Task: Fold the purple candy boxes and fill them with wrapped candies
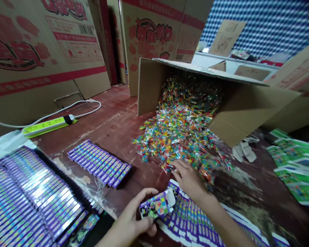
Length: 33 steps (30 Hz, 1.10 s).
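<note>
My left hand (137, 216) is closed around a small purple candy box (154, 207), whose white end flap (170, 199) stands up on the side facing my right hand. My right hand (189, 180) reaches to the near edge of a heap of small clear candy packets (177, 133) with multicoloured sweets. Its thumb and fingertips close on one candy packet (166, 168) there. Under my right forearm lies a fanned row of flat purple cartons (193, 219) with white flaps. The heap spills from a cardboard box (229, 113) lying on its side.
Packed purple boxes (33, 195) fill the lower left, with a shorter row (99, 163) beside them. A yellow-green power strip (50, 126) with a white cable lies behind. Large cartons (154, 37) stand at the back. Green printed packs (296, 164) and gloves (244, 151) are at right.
</note>
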Each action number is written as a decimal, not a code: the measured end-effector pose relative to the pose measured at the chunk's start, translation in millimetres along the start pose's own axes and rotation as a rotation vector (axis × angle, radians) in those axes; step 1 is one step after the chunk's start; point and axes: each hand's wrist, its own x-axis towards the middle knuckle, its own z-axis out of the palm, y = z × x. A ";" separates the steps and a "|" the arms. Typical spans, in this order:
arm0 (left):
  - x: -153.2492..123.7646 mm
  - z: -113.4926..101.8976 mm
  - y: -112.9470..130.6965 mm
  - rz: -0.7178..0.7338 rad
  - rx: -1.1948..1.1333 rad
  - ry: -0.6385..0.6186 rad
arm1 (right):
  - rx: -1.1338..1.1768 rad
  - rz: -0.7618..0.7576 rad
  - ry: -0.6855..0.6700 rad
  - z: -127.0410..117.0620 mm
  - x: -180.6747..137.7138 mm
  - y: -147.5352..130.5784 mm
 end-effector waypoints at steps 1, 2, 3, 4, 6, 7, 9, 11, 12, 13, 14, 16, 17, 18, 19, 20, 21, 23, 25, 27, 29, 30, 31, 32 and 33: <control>-0.6 -0.5 2.3 0.006 -0.016 -0.010 | -0.060 -0.036 -0.008 1.9 6.4 4.8; -0.9 -1.2 4.4 0.015 -0.023 -0.016 | -0.082 -0.058 -0.024 4.4 11.9 8.4; -0.9 -2.3 5.9 0.027 -0.013 -0.012 | -0.080 -0.065 -0.031 7.0 16.5 11.0; -0.6 -3.7 6.7 0.043 0.016 0.002 | -0.068 -0.066 -0.033 9.4 20.0 12.9; 1.1 -7.3 5.6 0.072 0.084 0.023 | -0.045 -0.071 -0.028 12.3 24.2 15.8; 2.5 -9.4 3.9 0.085 0.098 0.029 | -0.026 -0.070 -0.019 12.4 25.0 17.1; 6.2 -13.6 -0.4 0.117 0.081 0.040 | 0.026 -0.051 0.013 10.0 24.5 19.6; 10.3 -16.4 -4.6 0.131 0.051 0.045 | 0.096 -0.009 0.051 4.9 21.7 20.5; 12.3 -16.9 -6.1 0.135 0.048 0.054 | 0.124 0.011 0.068 1.7 19.7 19.6; 14.1 -16.7 -7.1 0.137 0.053 0.063 | 0.169 0.031 0.083 -1.6 17.4 17.4; 15.6 -15.8 -7.4 0.137 0.060 0.074 | 0.245 0.052 0.097 -4.9 14.9 13.8; 18.2 -12.2 -6.2 0.145 0.072 0.093 | 0.480 0.095 0.117 -10.7 9.6 2.5; 19.4 -9.9 -4.8 0.150 0.076 0.097 | 0.615 0.117 0.126 -12.9 6.9 -4.4; 20.4 -7.5 -3.0 0.153 0.079 0.093 | 0.734 0.136 0.136 -14.4 4.3 -11.5; 21.5 -5.3 -1.0 0.155 0.081 0.085 | 0.817 0.149 0.145 -15.1 1.8 -18.2; 22.6 -3.5 1.1 0.160 0.082 0.077 | 0.848 0.155 0.155 -15.0 -0.5 -23.9; 23.7 -2.0 3.1 0.164 0.082 0.067 | 0.843 0.156 0.165 -14.2 -2.5 -28.2; 25.8 -0.8 6.4 0.175 0.067 0.049 | 0.768 0.144 0.170 -11.2 -5.6 -32.4; 27.8 -1.2 8.7 0.182 0.021 0.040 | 0.656 0.112 0.150 -8.4 -7.0 -31.8; 29.7 -2.3 9.8 0.184 -0.032 0.050 | 0.548 0.040 0.119 -7.9 -6.5 -29.0; 31.8 -2.6 10.4 0.191 -0.057 0.070 | 0.457 -0.041 0.077 -9.8 -4.7 -26.4; 32.9 -2.2 10.6 0.195 -0.055 0.078 | 0.429 -0.068 0.045 -11.2 -3.9 -25.4; 34.0 -1.5 10.8 0.200 -0.046 0.084 | 0.421 -0.078 0.005 -12.3 -3.7 -24.6; 35.1 -0.4 11.1 0.205 -0.032 0.091 | 0.442 -0.066 -0.036 -12.8 -4.2 -23.9; 36.1 0.8 11.3 0.208 -0.015 0.099 | 0.495 -0.030 -0.069 -12.2 -5.6 -23.2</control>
